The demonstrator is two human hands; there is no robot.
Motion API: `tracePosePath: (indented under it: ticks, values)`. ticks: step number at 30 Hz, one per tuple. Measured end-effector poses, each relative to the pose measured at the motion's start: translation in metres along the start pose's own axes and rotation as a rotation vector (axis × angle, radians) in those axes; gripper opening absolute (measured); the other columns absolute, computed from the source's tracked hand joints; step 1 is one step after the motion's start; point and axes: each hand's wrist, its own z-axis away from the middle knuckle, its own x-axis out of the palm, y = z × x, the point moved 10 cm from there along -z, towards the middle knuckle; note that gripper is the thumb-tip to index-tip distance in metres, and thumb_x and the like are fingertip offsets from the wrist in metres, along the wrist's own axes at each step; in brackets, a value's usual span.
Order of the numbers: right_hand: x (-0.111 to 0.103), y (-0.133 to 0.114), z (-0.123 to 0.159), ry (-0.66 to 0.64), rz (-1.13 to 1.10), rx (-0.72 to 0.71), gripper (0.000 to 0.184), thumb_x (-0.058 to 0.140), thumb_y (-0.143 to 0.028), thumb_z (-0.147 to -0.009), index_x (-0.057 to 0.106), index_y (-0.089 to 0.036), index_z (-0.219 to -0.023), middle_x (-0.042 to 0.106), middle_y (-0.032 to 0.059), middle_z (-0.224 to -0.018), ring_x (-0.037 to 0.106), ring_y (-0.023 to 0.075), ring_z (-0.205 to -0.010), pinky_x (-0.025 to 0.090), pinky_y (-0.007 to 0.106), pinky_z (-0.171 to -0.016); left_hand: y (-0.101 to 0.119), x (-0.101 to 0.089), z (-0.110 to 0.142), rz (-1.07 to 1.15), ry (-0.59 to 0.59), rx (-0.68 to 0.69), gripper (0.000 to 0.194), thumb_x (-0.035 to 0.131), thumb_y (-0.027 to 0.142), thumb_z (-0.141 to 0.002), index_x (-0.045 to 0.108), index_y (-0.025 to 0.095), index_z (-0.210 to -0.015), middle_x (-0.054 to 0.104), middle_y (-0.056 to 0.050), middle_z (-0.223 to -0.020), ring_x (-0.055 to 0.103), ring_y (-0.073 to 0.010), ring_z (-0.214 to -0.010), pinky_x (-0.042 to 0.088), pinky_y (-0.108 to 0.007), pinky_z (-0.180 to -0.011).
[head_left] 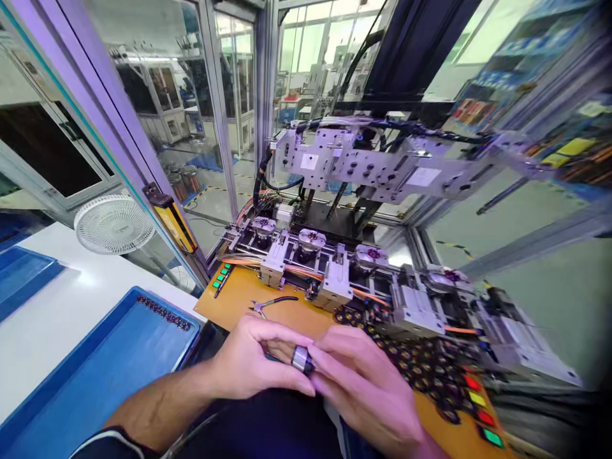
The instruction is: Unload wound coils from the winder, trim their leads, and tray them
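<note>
Left hand (253, 360) and right hand (366, 382) pinch a smooth, black-ended metal cylinder (300, 358) between their fingers at the near edge of the ochre worktop (239, 305); beyond lie curved-handled cutting pliers (262, 306).

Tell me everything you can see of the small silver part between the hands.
The small silver part looks like a short cylinder: a shiny, metal-looking band with a dark section at the end towards the right hand. It lies sideways, the dark end slightly lower in the picture. It sits between the fingers of the left hand and those of the right, which partly hide the dark end. Exactly which fingertips press on it, and finer detail, cannot be told.
</note>
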Motion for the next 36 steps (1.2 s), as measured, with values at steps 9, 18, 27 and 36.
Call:
tracePosePath:
  ticks: [9,18,27,36]
  values:
    - [0.004,0.008,0.025,0.122,0.165,-0.019,0.040,0.065,-0.013,-0.085,0.062,-0.014,-0.125,0.065,0.0093,-0.088,0.063,0.0224,-0.090,0.056,0.032,-0.069,-0.018,0.000,-0.014,0.006,0.093,0.053,0.038,0.089,0.012,-0.053,0.076,0.015,-0.089,0.078,-0.003,-0.079,0.073,-0.0156,-0.070,0.059,-0.022,-0.070]
    - [0.005,0.022,0.018,0.159,-0.156,0.184,0.035,0.058,0.002,-0.083,0.060,-0.014,-0.114,0.066,0.0087,-0.097,0.062,0.0176,-0.094,0.055,0.031,-0.080,0.047,0.012,-0.011,-0.619,-0.090,0.616,0.028,0.079,0.019,-0.073,0.075,0.016,-0.101,0.073,-0.011,-0.092,0.071,-0.0174,-0.080,0.059,-0.027,-0.073]
    - [0.017,0.037,0.026,0.083,-0.147,0.240,0.036,0.060,0.003,-0.083,0.059,-0.013,-0.115,0.065,0.0090,-0.098,0.060,0.0169,-0.093,0.053,0.031,-0.080,0.023,-0.001,-0.030,-0.548,-0.063,0.471,0.029,0.084,0.024,-0.067,0.075,0.015,-0.093,0.069,-0.008,-0.086,0.065,-0.0163,-0.078,0.054,-0.027,-0.074]
    - [0.015,0.047,0.033,0.185,-0.163,0.262,0.032,0.061,-0.002,-0.086,0.058,-0.013,-0.116,0.061,0.0106,-0.102,0.056,0.0212,-0.101,0.051,0.037,-0.083,-0.073,0.007,-0.043,0.443,-0.209,-0.124,0.035,0.075,0.037,-0.079,0.069,0.025,-0.111,0.071,-0.003,-0.090,0.068,-0.0118,-0.078,0.052,-0.025,-0.076]
